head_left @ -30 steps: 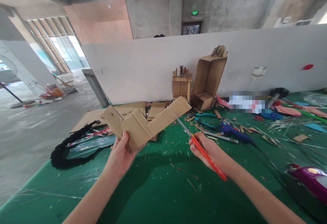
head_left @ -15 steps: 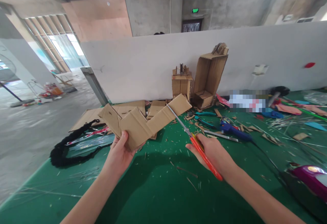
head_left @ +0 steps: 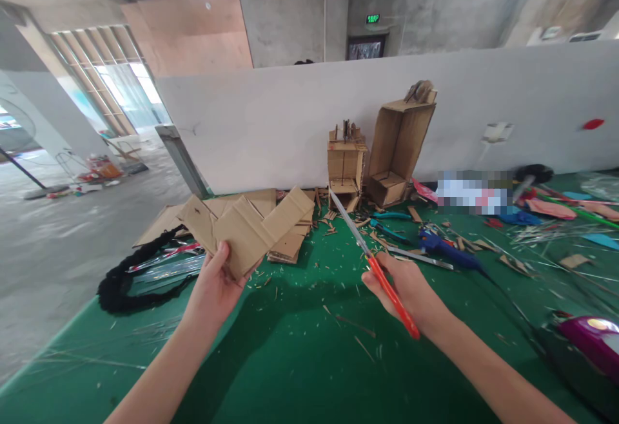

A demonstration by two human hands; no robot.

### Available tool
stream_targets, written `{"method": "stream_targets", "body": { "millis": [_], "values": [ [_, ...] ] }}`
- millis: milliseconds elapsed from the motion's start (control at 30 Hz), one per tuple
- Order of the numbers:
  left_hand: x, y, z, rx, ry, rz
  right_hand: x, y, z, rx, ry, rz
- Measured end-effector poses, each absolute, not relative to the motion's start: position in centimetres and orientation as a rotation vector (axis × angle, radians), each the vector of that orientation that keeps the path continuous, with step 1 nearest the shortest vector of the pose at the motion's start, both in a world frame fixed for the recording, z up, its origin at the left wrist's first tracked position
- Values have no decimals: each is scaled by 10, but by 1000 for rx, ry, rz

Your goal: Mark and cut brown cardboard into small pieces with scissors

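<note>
My left hand (head_left: pixel 222 289) grips a bent, folded cardboard piece (head_left: pixel 246 234), thumb on its face. A strip of it juts out to the upper right. My right hand (head_left: pixel 403 289) is closed round the orange-red handles of a pair of scissors (head_left: pixel 355 234). Their blades look closed and point up and left, apart from the cardboard. Part of the grip is hidden by my fingers. Behind the held cardboard, flat cardboard pieces (head_left: pixel 285 250) lie on the green table (head_left: pixel 300 346).
Two cardboard constructions, a small box (head_left: pixel 345 166) and a taller one (head_left: pixel 401 147), stand against the white partition (head_left: pixel 261 127). Blue-handled pliers (head_left: pixel 389 231) and a blue glue gun (head_left: pixel 445 248) lie at the right. A black fuzzy coil (head_left: pixel 116 289) lies left, and scraps litter the table.
The cardboard's jutting strip is now shorter, its end beyond the blades cut off. My left hand has moved a little left with the cardboard, and the scissors are apart from it.
</note>
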State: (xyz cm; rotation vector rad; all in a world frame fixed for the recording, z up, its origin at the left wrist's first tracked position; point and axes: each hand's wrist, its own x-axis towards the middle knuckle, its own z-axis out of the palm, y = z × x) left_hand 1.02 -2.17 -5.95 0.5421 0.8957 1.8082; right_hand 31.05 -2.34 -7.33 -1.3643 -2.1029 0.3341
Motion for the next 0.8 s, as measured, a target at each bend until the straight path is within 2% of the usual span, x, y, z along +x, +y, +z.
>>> {"method": "stream_targets", "body": {
  "millis": [167, 800],
  "values": [
    [12, -23, -60, 581, 795, 1816, 312, -30, -63, -1359, -2208, 495],
    [34, -33, -71, 619, 715, 1654, 298, -40, -58, -1531, -2248, 480]
  ]
}}
